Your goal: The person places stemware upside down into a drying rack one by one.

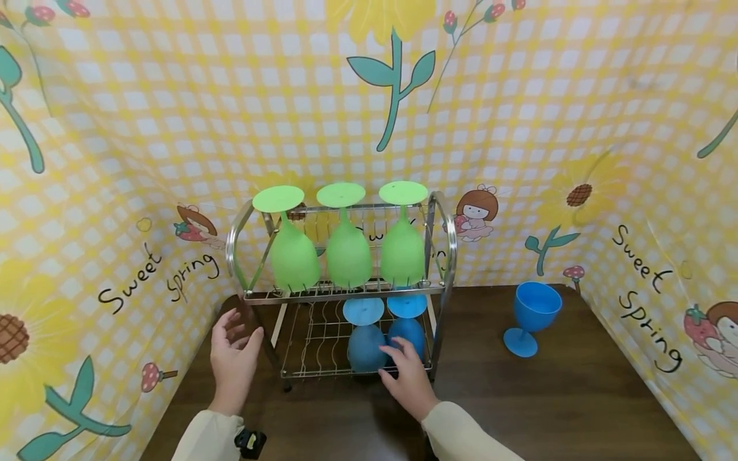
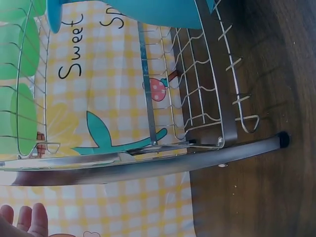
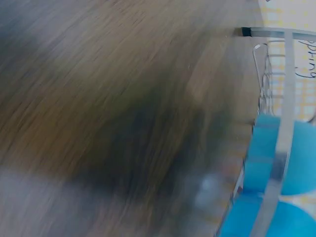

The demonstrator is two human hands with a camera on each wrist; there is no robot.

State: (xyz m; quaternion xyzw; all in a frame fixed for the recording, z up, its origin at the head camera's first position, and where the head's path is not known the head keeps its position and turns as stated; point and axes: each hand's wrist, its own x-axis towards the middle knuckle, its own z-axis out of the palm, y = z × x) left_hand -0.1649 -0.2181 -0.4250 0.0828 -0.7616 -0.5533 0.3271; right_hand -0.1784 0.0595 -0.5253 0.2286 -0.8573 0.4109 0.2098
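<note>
A two-tier metal dish rack [image 1: 352, 296] stands in the middle of the table. Three green goblets [image 1: 348, 256] hang upside down in a row on its upper tier. On the lower tier, towards the right, are two upside-down blue goblets [image 1: 366, 349], also visible in the right wrist view. My left hand [image 1: 233, 358] is beside the rack's left side, its fingers loosely bent and holding nothing; only its fingertips [image 2: 39, 219] show in the left wrist view. In front of the lower blue goblets, my right hand [image 1: 408, 378] has thumb and fingers spread, overlapping one of them in the head view.
A third blue goblet [image 1: 536, 310] stands upright on the dark wooden table [image 1: 519, 410], right of the rack. Yellow checked cloth [image 1: 288, 115] with printed flowers and lettering covers the back and both sides. The lower tier's left part shows bare wires [image 1: 314, 346].
</note>
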